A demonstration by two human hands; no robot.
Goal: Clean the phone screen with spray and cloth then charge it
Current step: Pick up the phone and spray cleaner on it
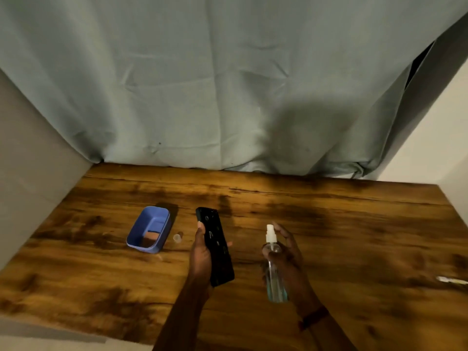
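A black phone point(216, 245) is held above the wooden table point(354, 224), screen up, with a few droplets on its glass. My left hand point(201, 252) grips it along its left edge, thumb near the top and fingertips showing at the right edge. To the right, my right hand point(288, 254) holds a clear spray bottle point(274, 277) with a white nozzle point(270, 233), the index finger raised beside the nozzle. The nozzle faces the phone. No cloth or charger is plainly visible.
A blue plastic tub point(149, 230) with something brown inside sits left of the phone. A small clear cap point(177, 237) lies beside it. A pale thin object point(453, 280) lies at the table's right edge. A grey-green curtain point(228, 84) hangs behind.
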